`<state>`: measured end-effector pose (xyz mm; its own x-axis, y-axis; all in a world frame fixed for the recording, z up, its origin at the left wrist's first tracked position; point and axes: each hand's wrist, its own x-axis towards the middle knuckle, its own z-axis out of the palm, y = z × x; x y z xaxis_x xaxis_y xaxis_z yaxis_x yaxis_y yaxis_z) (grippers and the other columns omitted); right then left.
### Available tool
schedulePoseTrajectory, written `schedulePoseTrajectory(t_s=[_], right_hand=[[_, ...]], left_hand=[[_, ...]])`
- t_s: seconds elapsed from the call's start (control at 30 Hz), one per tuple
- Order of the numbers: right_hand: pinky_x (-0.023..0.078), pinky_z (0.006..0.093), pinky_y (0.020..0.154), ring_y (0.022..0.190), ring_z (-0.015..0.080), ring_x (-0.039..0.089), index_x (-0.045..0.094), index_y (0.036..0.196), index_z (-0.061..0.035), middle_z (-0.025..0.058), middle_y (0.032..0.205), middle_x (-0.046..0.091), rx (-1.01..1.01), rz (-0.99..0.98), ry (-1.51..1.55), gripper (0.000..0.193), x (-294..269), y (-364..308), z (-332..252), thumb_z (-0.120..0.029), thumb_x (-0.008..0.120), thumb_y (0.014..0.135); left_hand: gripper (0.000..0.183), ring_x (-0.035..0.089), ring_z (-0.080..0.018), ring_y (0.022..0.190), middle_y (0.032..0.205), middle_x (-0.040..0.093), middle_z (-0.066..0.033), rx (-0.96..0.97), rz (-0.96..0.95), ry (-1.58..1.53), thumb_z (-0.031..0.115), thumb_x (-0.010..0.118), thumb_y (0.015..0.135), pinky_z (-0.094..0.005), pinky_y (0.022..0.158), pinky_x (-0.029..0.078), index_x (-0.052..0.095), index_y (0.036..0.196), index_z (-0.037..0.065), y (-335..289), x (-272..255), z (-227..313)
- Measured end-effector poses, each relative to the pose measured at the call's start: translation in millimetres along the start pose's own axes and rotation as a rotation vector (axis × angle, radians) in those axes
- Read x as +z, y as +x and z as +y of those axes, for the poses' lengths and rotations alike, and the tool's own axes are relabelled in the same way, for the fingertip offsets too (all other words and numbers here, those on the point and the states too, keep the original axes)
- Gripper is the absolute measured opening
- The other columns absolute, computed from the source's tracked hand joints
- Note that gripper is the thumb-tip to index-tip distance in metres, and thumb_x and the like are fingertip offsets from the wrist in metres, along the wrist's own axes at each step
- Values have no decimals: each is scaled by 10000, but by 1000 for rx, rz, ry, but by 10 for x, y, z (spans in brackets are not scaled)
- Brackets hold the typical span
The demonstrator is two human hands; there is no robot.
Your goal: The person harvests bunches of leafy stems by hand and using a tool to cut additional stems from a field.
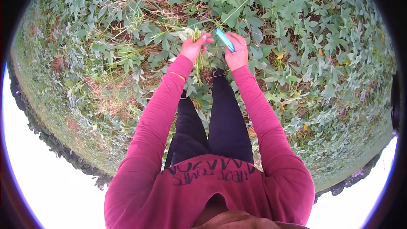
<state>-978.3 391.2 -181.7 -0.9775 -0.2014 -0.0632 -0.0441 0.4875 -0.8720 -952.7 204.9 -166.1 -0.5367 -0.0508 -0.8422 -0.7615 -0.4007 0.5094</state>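
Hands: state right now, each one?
Left hand: holding a bunch of green stems.
Right hand: closed, holding a blue handle.

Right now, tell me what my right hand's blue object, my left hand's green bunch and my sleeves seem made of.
Blue object: probably plastic, glossy, from its pale highlight. Green bunch: plant stems, mostly matte, from its thin strands. Sleeves: matte fabric, likely knit cotton or a blend, from the soft folds.
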Motion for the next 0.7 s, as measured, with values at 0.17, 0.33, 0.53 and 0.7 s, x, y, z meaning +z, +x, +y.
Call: schedulePoseTrajectory(t_s=[0.17,0.33,0.53,0.7], right_hand=[[390,468,1064,1249,390,476,703,1147,-179,167,1415,455,-272,153,-112,473,-129,1201,-223,37,649,730],[442,521,988,1163,388,543,708,1088,-143,169,1311,526,-3,-269,-938,308,102,1876,195,-87,635,794],[545,436,803,872,376,665,716,979,-54,180,980,688,181,-3,-488,220,-865,1024,895,-82,644,773],[530,389,800,851,343,681,714,988,-35,184,946,698,394,43,-194,184,-849,519,889,-141,689,839]], left_hand=[[280,516,-87,652,996,713,-77,-44,-5,0,217,590,977,-241,596,457,656,1168,24,165,484,73],[273,520,-86,672,999,706,-81,-231,-172,31,203,554,994,-245,619,466,633,1170,11,-87,680,-185],[331,522,-71,747,1108,694,-45,-105,-219,-109,237,585,980,-243,647,482,595,1247,41,287,857,95],[326,556,-132,672,880,699,-65,-83,-29,28,310,650,942,-270,552,479,640,1016,-7,1277,1717,109]])
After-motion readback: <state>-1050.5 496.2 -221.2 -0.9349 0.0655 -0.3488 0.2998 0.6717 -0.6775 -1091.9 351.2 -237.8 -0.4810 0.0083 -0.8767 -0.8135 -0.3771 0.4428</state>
